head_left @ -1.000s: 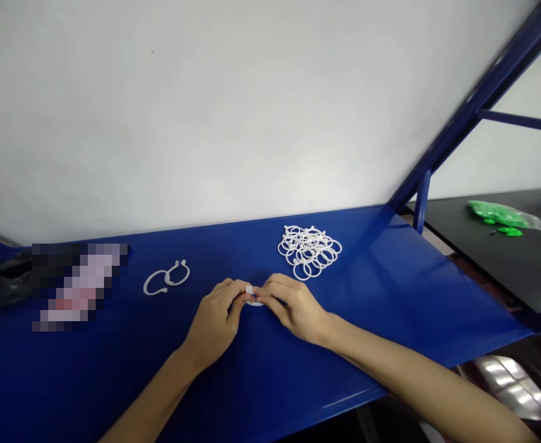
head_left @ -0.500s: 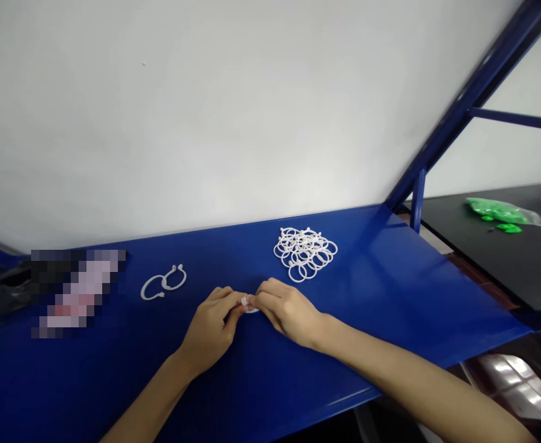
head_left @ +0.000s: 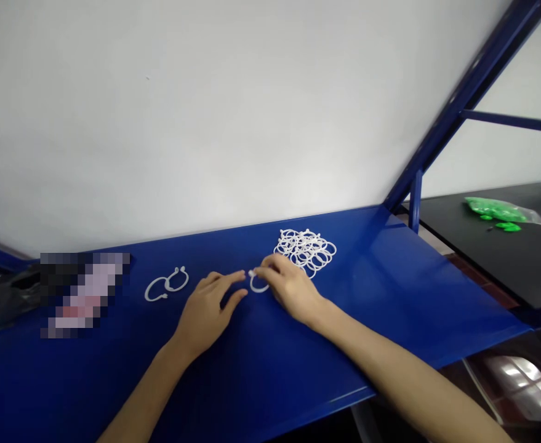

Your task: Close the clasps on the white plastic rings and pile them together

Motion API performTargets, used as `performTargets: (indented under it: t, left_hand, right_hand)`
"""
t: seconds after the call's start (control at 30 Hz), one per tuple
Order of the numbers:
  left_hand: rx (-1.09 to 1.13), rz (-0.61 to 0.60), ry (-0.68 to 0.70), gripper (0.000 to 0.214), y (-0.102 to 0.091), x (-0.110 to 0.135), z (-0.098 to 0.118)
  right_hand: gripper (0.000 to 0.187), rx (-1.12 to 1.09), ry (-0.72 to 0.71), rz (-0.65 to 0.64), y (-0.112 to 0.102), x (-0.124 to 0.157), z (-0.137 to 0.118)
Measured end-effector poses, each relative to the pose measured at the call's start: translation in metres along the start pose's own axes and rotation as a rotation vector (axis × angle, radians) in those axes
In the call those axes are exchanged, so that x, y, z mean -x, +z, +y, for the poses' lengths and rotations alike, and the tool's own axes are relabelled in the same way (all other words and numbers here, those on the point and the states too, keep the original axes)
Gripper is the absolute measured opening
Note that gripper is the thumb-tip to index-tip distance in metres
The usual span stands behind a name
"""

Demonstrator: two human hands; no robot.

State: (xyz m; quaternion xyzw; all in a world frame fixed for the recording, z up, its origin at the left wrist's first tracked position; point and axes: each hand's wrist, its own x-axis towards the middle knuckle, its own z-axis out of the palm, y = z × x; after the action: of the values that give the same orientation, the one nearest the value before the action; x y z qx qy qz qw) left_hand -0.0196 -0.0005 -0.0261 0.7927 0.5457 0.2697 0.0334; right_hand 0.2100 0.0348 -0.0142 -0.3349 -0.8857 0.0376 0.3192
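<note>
A white plastic ring [head_left: 255,290] with a small knob is pinched in the fingertips of my right hand [head_left: 293,292], just above or on the blue table. My fingers hide part of that ring. My left hand [head_left: 205,314] is beside it, thumb and index finger apart with nothing between them. Past my right hand lies a pile of similar white rings [head_left: 314,246]. To the left of my left hand, two opened rings [head_left: 147,289] rest together, touching or overlapping.
The blue table [head_left: 344,344] meets a white wall [head_left: 252,123] at its back edge. A black bag [head_left: 2,301] and a pixelated item [head_left: 90,286] lie at the left. On a black table [head_left: 482,258] at the right sits a bag of green pieces [head_left: 501,210], behind a blue frame post [head_left: 415,203].
My left hand has let go of the ring and opened. With the ring in its fingers, my right hand has moved slightly away from me, towards the pile.
</note>
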Motion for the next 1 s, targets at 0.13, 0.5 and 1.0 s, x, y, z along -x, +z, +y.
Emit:
performTargets:
  t: [0.13,0.5,1.0]
  left_hand:
    - [-0.415,0.059,-0.255,0.047,-0.014,-0.003,-0.032]
    - [-0.545,-0.088,-0.379,0.031,-0.025,0.003,-0.05]
    - [0.069,0.345,0.216,0.026,-0.007,0.005,0.029]
  right_hand:
    - [0.029,0.143,0.249,0.108,-0.017,-0.004,0.036]
    - [0.032,0.321,0.37,0.099,-0.027,0.0,0.064]
    - [0.021,-0.588,0.296,-0.156,-0.007,0.003,-0.021]
